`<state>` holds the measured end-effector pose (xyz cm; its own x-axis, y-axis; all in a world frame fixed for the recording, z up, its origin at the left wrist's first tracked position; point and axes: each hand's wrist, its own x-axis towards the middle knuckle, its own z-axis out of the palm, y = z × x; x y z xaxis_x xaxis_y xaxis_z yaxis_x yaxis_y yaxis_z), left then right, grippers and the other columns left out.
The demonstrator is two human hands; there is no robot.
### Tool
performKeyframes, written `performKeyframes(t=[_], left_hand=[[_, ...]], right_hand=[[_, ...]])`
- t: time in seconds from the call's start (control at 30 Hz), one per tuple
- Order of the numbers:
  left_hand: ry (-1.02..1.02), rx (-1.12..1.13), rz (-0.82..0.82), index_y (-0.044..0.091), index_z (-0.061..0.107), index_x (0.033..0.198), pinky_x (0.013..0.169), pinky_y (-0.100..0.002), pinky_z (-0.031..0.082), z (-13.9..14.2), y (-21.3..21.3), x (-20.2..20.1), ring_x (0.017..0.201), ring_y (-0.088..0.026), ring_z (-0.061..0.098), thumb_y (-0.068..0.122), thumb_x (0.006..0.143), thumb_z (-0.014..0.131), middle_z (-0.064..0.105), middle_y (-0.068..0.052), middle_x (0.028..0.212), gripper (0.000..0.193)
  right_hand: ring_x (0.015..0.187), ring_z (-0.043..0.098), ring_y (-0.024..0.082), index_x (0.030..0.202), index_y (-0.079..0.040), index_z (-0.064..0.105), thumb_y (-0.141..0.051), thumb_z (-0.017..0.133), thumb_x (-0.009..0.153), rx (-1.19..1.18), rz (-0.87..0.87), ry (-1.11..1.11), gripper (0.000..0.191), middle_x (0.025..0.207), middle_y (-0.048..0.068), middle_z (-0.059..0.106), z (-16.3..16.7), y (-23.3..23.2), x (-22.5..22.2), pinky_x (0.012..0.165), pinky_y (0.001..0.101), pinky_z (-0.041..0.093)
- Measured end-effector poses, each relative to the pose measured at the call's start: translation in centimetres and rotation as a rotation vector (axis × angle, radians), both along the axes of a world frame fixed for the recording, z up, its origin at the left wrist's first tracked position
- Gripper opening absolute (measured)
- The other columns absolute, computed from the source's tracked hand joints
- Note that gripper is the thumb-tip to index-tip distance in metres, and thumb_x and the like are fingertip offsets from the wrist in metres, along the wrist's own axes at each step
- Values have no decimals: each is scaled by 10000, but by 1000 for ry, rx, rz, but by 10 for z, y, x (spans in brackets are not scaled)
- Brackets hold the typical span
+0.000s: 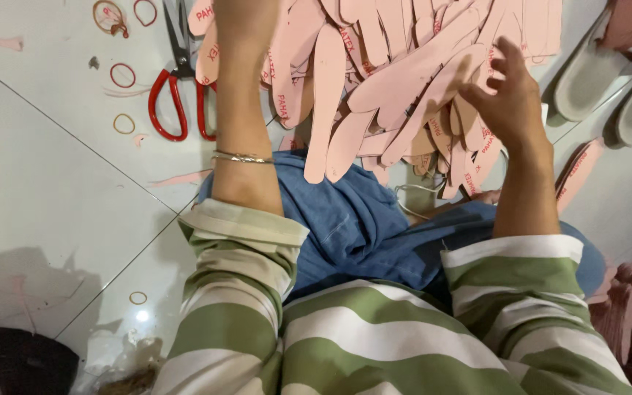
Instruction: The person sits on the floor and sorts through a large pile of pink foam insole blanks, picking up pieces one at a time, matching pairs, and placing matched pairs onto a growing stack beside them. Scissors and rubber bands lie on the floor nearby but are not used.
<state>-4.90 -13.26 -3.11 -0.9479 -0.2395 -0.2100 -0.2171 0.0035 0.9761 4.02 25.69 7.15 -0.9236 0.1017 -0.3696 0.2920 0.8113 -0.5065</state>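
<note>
My left hand (246, 22) is raised to the top edge, partly cut off, with a thin bracelet on its wrist. It appears closed on a bundle of flat pink insoles (327, 102) that fan downward over my blue-clad lap (345, 219). My right hand (510, 99) is to the right with its fingers apart, its fingertips touching the pink insoles at the bundle's right side (433, 80). Both arms wear green-and-white striped sleeves.
Red-handled scissors (177, 95) lie on the white tiled floor (38, 183) to the left, among loose rubber bands (122, 75). Pale shoe soles (587, 73) lie at the upper right, a pink stack (623, 300) at the right edge, and a dark object (9, 362) at the bottom left.
</note>
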Motion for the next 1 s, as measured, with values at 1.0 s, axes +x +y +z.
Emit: performKeyframes(t=[1.0], left_hand=[[-144, -263, -455, -2, 627, 931, 590, -294, 498, 39, 39, 9, 661, -76, 580, 189, 929, 761, 611, 21, 734, 234]], right_hand=[[984, 668, 134, 1346, 35, 627, 8, 561, 1145, -638, 36, 49, 213, 1026, 76, 711, 6, 7, -38, 927, 271, 535]])
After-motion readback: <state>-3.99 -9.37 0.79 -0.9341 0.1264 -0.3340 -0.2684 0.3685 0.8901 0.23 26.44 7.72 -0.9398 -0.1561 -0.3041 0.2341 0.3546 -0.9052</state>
